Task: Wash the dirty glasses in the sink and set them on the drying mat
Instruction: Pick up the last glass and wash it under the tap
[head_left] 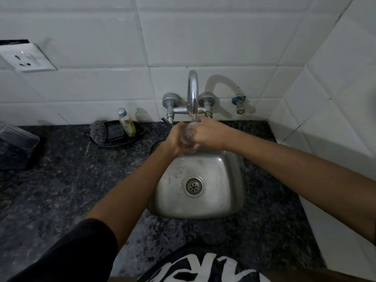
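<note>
Clear glass, a small tumbler (188,133), is held under the curved chrome tap (192,92) above the square stainless-steel sink (203,202), where a thin stream of water is seen falling onto it. The left hand (176,138) is wrapped around its body, and the right hand (205,132) is curled over its rim, the fingers (192,130) apparently rubbing at it. Washing is judged to be under way, not finished. No other glasses are seen in the basin, and no drying mat can be made out on the dark speckled granite surface (61,190), so placement is left to do.
</note>
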